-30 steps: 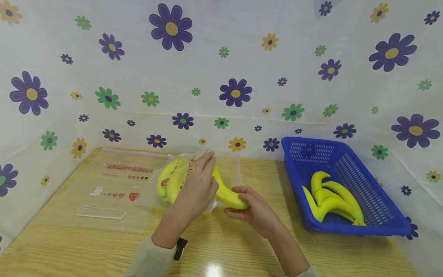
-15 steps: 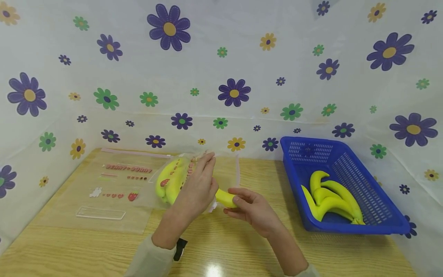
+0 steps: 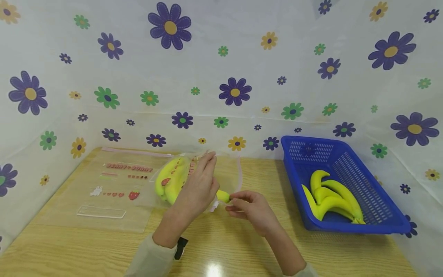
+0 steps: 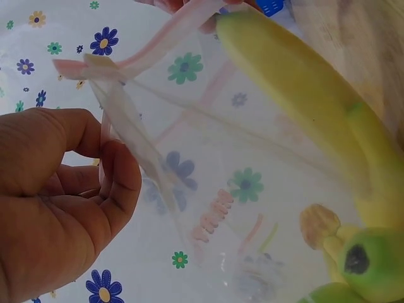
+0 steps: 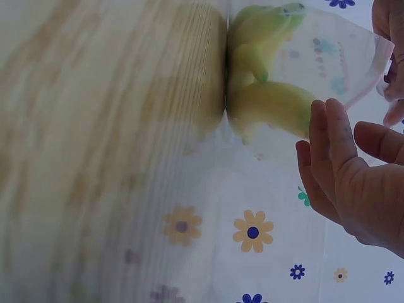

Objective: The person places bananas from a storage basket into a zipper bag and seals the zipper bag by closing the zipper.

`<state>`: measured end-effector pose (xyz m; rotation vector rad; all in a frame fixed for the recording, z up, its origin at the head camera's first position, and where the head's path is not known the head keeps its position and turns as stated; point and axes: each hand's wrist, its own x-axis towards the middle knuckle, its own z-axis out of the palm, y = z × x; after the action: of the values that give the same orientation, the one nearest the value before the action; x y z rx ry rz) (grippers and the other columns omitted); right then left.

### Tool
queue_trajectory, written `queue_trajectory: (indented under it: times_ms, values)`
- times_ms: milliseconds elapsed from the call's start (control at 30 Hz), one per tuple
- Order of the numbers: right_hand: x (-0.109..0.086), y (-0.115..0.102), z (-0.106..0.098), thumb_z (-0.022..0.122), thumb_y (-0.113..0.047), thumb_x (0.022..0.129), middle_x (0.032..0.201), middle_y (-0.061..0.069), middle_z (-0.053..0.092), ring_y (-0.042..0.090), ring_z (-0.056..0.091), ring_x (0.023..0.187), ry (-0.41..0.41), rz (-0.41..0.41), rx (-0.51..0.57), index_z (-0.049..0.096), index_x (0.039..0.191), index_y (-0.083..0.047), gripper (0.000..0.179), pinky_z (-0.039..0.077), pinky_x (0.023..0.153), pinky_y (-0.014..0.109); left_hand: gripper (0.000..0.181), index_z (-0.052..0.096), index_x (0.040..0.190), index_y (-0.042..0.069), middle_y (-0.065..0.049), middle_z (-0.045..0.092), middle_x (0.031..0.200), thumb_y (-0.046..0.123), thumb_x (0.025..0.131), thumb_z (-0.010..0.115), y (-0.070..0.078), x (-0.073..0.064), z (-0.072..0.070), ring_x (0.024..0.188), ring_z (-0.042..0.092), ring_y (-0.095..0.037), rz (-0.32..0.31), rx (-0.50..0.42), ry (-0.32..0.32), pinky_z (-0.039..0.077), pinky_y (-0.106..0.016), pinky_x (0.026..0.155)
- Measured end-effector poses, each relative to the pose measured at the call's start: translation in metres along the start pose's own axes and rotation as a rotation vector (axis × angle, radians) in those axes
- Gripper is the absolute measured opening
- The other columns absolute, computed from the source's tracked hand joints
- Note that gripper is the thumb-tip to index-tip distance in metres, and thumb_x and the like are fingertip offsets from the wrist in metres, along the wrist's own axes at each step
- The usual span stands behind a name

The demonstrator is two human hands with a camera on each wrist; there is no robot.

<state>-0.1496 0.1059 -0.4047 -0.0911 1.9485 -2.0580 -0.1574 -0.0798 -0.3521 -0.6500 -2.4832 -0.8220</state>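
A clear zip bag [image 3: 228, 169] with pink lettering lies on its side, mouth toward the right. Inside, green-yellow bananas [image 3: 168, 179] show through the plastic. My left hand [image 3: 195, 186] pinches the bag's rim near the mouth; the curled fingers [image 4: 123, 173] appear in the left wrist view. A single banana [image 4: 284, 82] lies mostly within the bag, its end [image 3: 223, 196] at the opening. At that end is my right hand [image 3: 256, 213], its fingers [image 5: 338, 136] nearly straight in the right wrist view, thumb apart. My left hand hides the middle of the bag in the head view.
On the right stands a blue perforated basket [image 3: 295, 188] with several bananas [image 3: 332, 202] in it. Another clear bag [image 3: 72, 192] with a pink zip strip lies flat at the left of the wooden table [image 3: 221, 246]. A flower-patterned sheet [image 3: 204, 69] surrounds the table.
The single banana has slid left into the bag as my right hand followed it. My right hand's hold has loosened to its tip. My left hand has stayed in place.
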Motion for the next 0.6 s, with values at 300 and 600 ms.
queue_trajectory:
  times_ms: [300,600]
  values:
    - [-0.0008,0.0013,-0.0080,0.054,-0.010,0.099,0.134,0.026,0.056,0.033,0.063,0.112,-0.122,-0.022,-0.139,0.058,0.127,0.015,0.039,0.054,0.097,0.041,0.053,0.046,0.138,-0.015,-0.023,0.043,0.147,-0.009,0.086,0.058,0.0016,0.0010,0.0045,0.130,0.051,-0.036,0.009,0.008,-0.009,0.056,-0.037,0.089]
    - [0.0016,0.0004,-0.0089,0.053,-0.014,0.099,0.140,0.027,0.052,0.041,0.053,0.127,-0.137,-0.068,-0.177,0.056,0.130,0.014,0.042,0.053,0.098,0.042,0.054,0.045,0.140,-0.014,-0.022,0.042,0.149,-0.006,0.088,0.058,0.0011,0.0011,0.0062,0.138,0.042,-0.036,-0.011,0.019,-0.046,0.049,-0.041,0.102]
